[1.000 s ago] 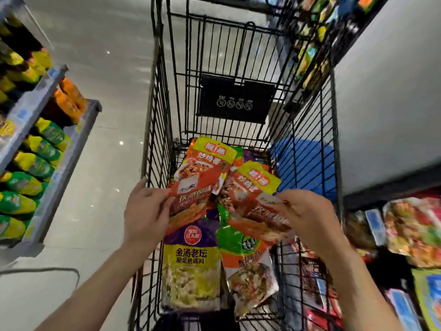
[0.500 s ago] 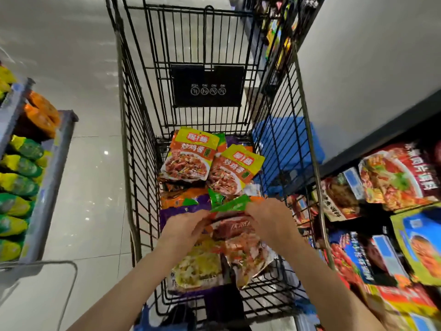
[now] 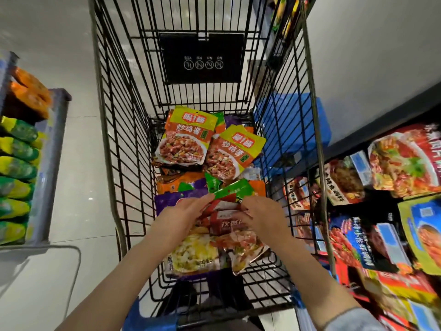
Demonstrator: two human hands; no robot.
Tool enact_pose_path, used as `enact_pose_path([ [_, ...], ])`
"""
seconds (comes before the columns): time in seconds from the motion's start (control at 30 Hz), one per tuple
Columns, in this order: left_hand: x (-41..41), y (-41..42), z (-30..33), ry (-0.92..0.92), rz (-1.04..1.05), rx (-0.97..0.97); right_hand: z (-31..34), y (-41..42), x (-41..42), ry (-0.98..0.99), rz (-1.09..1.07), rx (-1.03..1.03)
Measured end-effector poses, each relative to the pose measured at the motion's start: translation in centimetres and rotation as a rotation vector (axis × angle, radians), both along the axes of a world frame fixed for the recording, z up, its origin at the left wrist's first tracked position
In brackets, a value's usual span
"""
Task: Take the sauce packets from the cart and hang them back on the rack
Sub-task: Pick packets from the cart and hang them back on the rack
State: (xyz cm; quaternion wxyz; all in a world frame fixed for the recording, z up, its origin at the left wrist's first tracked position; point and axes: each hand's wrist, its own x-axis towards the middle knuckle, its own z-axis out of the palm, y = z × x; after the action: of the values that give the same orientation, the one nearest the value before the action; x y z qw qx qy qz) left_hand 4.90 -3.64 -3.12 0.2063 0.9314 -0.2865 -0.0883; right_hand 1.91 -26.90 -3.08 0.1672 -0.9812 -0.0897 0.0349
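Inside the cart, both hands seemingly pinch one red packet.

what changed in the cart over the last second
A second ago each hand held up an orange packet with a yellow top. Both have been let go and now lie at the far end of the cart: one, the other. The left hand and right hand came back toward the near end and took hold of a red packet with a green top. The purple packet stayed underneath.
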Motion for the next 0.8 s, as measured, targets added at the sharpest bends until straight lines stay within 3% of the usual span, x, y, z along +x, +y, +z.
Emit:
enact_pose_path([
  [0.17, 0.4, 0.1, 0.6, 0.111, 0.075, -0.155, 0.1, 0.7, 0.3, 0.159, -0.190, 0.238],
  [0.3, 0.7, -0.3, 1.5, 0.273, 0.329, -0.353, 0.7, 0.9, 0.3, 0.237, -0.305, 0.428],
  [0.37, 1.0, -0.3, 1.1, 0.261, 0.403, -0.376, 0.7, 0.8, 0.4, 0.254, -0.300, 0.419],
  [0.63, 1.1, -1.3, 0.5, 0.261, 0.223, -0.298, -0.4, 1.1, 1.9, 0.139, -0.187, 0.174],
  [0.8, 1.3, -1.6, 0.7, 0.278, 0.193, -0.230, -1.1, 1.5, 2.2, 0.079, -0.159, 0.179],
])
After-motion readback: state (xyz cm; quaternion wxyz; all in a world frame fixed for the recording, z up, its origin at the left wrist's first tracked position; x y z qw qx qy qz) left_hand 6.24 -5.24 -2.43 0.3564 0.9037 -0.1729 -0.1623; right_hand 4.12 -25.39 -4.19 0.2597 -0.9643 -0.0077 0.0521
